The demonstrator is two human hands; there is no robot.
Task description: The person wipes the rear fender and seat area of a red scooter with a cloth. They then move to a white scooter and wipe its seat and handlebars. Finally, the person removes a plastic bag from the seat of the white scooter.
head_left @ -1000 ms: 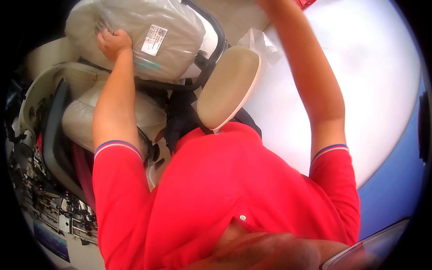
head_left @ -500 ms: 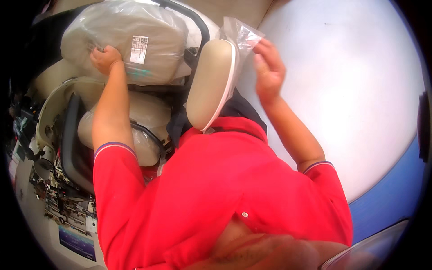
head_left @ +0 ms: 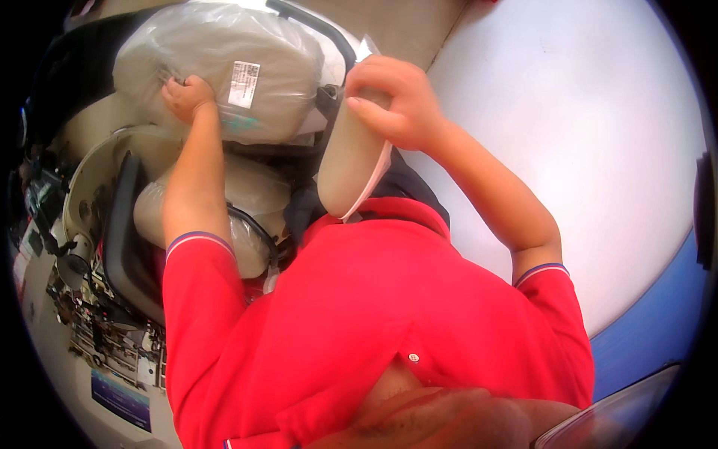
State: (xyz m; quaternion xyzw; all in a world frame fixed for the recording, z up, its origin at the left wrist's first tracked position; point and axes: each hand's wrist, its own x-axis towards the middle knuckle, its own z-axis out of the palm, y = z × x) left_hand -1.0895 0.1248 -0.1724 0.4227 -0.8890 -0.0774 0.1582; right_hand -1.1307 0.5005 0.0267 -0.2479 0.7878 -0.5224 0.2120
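Observation:
A large cushion (head_left: 288, 56), a beige seat by its look, is wrapped in clear plastic with a white label on it. My left hand (head_left: 190, 99) lies on its left part, fingers curled and closed on a crumpled bit of the plastic wrap (head_left: 166, 75). To the right, a beige oblong pad (head_left: 345, 168) with a white edge, like a backrest, stands tilted before my waist. My right hand (head_left: 396, 103) is closed over its upper end, thumb on the near face. A scrap of clear plastic (head_left: 364, 49) shows above that hand.
Below the wrapped cushion is a second plastic-covered beige cushion (head_left: 243, 206) with a black bar. A black padded part (head_left: 127, 232) and a curved beige panel (head_left: 78, 179) are at left. A large white surface (head_left: 553, 150) spreads right, with a blue area (head_left: 643, 307) below.
My right hand has moved left from the loose clear plastic beside the pad onto the pad's upper end. My left hand stays on the wrapped cushion; the whole view has shifted slightly.

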